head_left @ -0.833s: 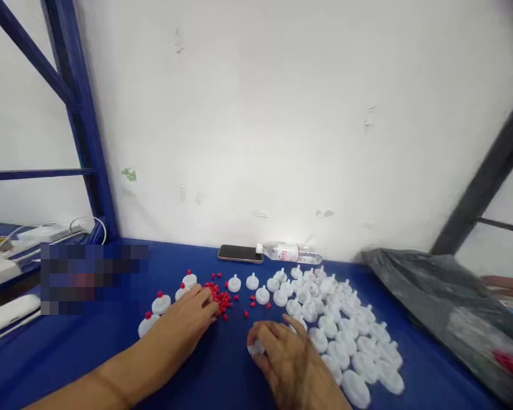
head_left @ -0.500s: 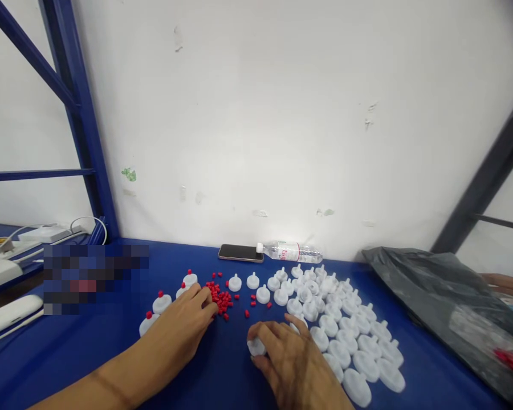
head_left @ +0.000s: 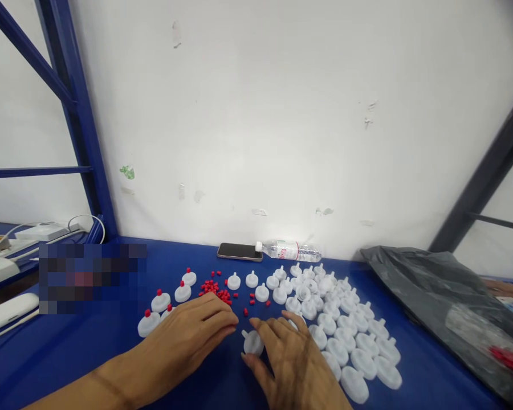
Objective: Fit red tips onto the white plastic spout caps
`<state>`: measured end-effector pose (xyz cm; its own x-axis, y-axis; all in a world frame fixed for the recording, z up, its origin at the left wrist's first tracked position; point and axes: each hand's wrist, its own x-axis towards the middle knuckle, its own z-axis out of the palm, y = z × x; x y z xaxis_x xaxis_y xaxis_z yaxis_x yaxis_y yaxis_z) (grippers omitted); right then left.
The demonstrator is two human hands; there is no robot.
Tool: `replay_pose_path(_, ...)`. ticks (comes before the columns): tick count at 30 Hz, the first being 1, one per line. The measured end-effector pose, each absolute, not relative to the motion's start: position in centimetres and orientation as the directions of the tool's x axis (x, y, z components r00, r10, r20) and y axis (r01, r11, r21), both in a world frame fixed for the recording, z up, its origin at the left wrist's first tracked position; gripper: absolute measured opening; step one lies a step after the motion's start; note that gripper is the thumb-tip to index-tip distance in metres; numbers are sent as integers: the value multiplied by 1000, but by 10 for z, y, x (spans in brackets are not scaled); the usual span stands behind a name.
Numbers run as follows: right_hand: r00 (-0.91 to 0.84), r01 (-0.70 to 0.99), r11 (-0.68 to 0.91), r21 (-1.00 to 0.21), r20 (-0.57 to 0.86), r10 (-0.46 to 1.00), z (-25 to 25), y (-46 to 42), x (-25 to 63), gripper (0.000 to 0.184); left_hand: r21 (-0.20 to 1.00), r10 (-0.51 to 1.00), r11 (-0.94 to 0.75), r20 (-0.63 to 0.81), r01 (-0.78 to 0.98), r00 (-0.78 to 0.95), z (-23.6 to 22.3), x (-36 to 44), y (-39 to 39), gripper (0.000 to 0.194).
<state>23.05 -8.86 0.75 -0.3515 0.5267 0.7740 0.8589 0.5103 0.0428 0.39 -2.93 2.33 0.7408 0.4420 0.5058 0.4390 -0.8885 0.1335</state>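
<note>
My right hand [head_left: 288, 353] grips a round white nozzle cap [head_left: 253, 343] between thumb and fingers, its thin spout tilted to the left. Close by on the left, my left hand [head_left: 196, 330] has its fingers pressed together; whatever they hold is hidden. Beyond that hand lies a pile of small red caps [head_left: 218, 291], a few scattered to its right. Several white nozzle caps with red tips [head_left: 160, 302] stand at the left, partly behind my left hand. A large group of white nozzle caps without red tips [head_left: 337, 347] spreads out right of my right hand.
A phone [head_left: 239, 251] and a clear water bottle [head_left: 290, 250] lie along the wall on the blue table [head_left: 111, 364]. A grey plastic bag [head_left: 444, 302] covers the right side. White devices and cables [head_left: 11, 313] sit at far left. Another person's hand [head_left: 508, 287] shows at far right.
My left hand has moved right from the red pile toward the nozzle cap in my right hand. That cap has tilted, so its spout now shows pointing left.
</note>
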Motion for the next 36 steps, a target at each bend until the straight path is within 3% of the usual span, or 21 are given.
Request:
replay_pose_path(4, -345, 845, 534, 33, 797, 496, 11, -89, 228, 44, 161, 354, -934, 516, 318, 780, 27, 8, -35, 15)
replay_pose_path(11, -356, 831, 553, 56, 819, 451, 20, -90, 224, 45, 144, 375, -925, 512, 353, 773, 27, 7, -40, 18)
replay_pose_path(16, -377, 829, 555, 76, 808, 452, 25, -89, 223, 51, 443, 534, -834, 495, 330, 685, 19, 6, -35, 16)
replay_pose_path(22, -400, 818, 569, 85, 795, 456, 28, -88, 226, 45, 697, 707, -646, 393, 311, 588, 32, 12, -39, 2)
replay_pose_path(25, -400, 810, 582, 72, 793, 459, 29, -88, 227, 40, 806, 777, -517, 300, 289, 553, 35, 14, -39, 8)
replay_pose_path(32, -380, 802, 594, 67, 824, 421, 35, -87, 228, 16, 931, 794, -321, 165, 173, 585, 35, 15, -32, 21)
replay_pose_path(34, -397, 785, 614, 78, 824, 404, 37, -88, 228, 16, 941, 806, -291, 144, 173, 574, 37, 13, -34, 26)
replay_pose_path(36, -444, 764, 634, 118, 810, 384, 40, -90, 228, 24, 956, 790, -260, 129, 138, 600, 37, 12, -39, 47)
